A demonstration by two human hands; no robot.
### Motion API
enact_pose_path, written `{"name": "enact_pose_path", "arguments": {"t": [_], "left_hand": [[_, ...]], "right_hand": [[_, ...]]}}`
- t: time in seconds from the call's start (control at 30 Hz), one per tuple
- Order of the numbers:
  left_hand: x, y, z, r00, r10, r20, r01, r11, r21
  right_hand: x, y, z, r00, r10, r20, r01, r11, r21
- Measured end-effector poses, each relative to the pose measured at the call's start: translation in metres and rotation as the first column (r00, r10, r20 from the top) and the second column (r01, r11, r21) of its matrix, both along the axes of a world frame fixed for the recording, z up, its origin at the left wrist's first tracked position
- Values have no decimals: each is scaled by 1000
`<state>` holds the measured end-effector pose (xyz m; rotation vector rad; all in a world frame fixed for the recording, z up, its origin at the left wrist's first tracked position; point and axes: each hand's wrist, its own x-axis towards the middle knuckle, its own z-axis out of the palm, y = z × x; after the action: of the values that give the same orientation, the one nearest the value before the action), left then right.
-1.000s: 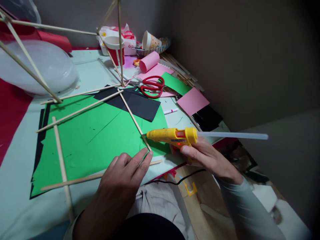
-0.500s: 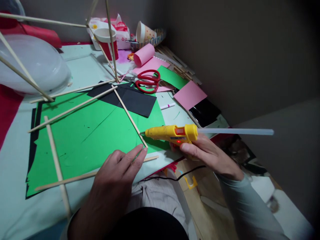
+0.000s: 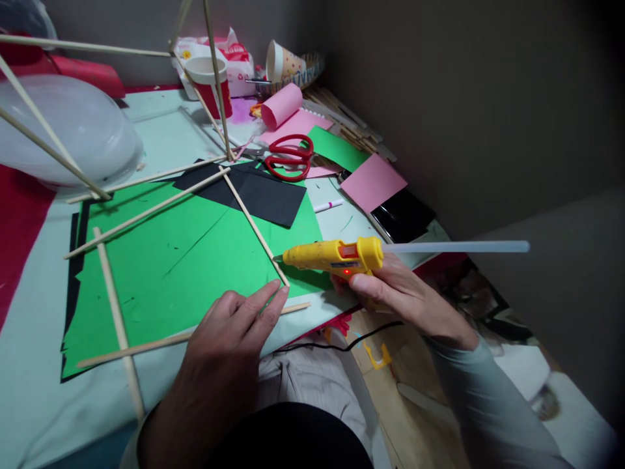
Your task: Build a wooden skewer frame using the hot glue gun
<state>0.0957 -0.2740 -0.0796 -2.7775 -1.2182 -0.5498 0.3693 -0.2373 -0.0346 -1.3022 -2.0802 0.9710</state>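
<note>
Glue gun [image 3: 325,256] has tipped up slightly at the rear. Right hand [image 3: 410,296] grips it, nozzle [image 3: 278,258] by the wooden stick [image 3: 252,223] at 12 o'clock from left hand [image 3: 229,332]. Left fingers [image 3: 262,297] touch stick's near end, grip unclear. Best: stick still, nozzle steady.

The right hand [image 3: 405,299] holds a yellow glue gun [image 3: 317,255], and from its back a long, whitish glue stick [image 3: 459,247] comes out. On its side, a small red light [image 3: 346,272] is lit. The tip of the gun is at a thin wooden stick [image 3: 254,225], though I cannot tell if they touch. The left hand [image 3: 229,332] has its fingertips at the near end of this stick, above a green sheet [image 3: 161,286] on the table [image 3: 29,378]. Farther away lie black paper [image 3: 273,198] and red-handled scissors [image 3: 288,159]
</note>
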Motion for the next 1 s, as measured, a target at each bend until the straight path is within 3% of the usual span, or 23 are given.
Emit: {"name": "enact_pose_path", "arguments": {"t": [0.47, 0.73, 1.0], "left_hand": [[2, -4, 1, 998, 54, -12, -54, 998, -30], [-7, -6, 12, 989, 82, 121, -67, 991, -118], [-4, -11, 26, 938, 343, -45, -346, 934, -93]], "right_hand": [[2, 1, -3, 999, 29, -24, -29, 999, 17], [1, -1, -4, 998, 11, -55, -12, 1000, -24], [2, -2, -1, 999, 4, -37, -7, 997, -78]]}}
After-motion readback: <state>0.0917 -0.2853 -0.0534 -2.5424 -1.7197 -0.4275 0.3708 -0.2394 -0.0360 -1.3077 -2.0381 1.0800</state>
